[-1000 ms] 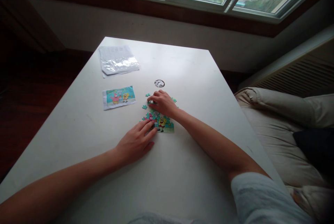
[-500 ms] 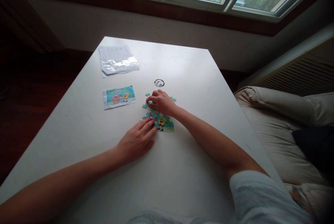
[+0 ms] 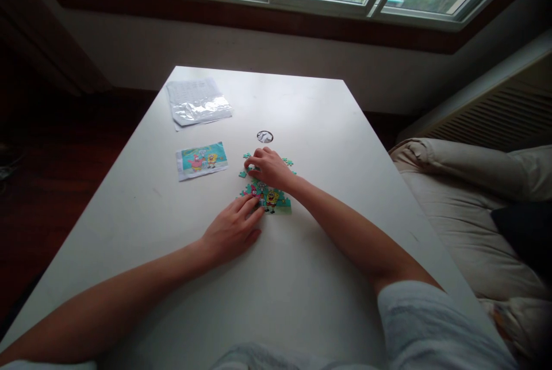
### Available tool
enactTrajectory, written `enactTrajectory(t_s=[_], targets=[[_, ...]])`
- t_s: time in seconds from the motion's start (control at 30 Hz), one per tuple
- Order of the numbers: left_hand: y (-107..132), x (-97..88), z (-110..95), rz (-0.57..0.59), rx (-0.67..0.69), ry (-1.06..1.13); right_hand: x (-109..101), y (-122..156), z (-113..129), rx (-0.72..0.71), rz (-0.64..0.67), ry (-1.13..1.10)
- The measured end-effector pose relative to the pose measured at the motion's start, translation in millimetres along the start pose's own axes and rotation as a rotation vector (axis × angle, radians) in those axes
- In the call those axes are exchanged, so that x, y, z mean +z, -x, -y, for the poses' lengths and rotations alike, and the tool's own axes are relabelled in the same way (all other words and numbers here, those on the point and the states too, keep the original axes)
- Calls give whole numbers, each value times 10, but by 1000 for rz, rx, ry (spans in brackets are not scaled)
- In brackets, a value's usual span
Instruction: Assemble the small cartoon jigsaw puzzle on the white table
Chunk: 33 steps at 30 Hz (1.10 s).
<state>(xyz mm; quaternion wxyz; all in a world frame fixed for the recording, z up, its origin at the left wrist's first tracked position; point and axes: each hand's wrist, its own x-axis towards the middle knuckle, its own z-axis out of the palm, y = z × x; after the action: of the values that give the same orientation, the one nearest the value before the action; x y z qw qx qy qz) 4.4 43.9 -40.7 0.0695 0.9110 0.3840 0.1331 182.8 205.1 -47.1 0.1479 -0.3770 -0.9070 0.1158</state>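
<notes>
Part-joined puzzle (image 3: 272, 199) at mid-table, both hands on or over it, scarcely shifted in the last second.

The left hand (image 3: 235, 223) lies flat, fingers spread and gripping nothing, their tips on the puzzle's left edge; the right hand (image 3: 271, 168) curls over its far side, and whether it pinches a piece cannot be told. The view has tipped slightly, but no newly joined piece shows, so the work seems, in my judgement, no further on. A loose piece (image 3: 242, 174) lies just left of the right hand's fingertips, others beyond. Left of these is the printed picture (image 3: 202, 161), with a plastic sleeve (image 3: 200, 106) behind it, all on the white table (image 3: 323, 122).
</notes>
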Motion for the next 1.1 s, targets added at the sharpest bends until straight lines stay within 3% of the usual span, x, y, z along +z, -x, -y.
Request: enactTrajectory(t_s=[0.33, 0.5, 0.9, 1.1], targets=[[22, 37, 20, -12, 5, 7, 69, -4, -40, 32, -34, -37], [23, 31, 14, -7, 8, -1, 3, 48, -102, -25, -4, -119], [13, 23, 2, 9, 3, -14, -8, -21, -102, -64, 26, -76], [10, 42, 24, 7, 8, -7, -86, 112, -89, 47, -55, -462]])
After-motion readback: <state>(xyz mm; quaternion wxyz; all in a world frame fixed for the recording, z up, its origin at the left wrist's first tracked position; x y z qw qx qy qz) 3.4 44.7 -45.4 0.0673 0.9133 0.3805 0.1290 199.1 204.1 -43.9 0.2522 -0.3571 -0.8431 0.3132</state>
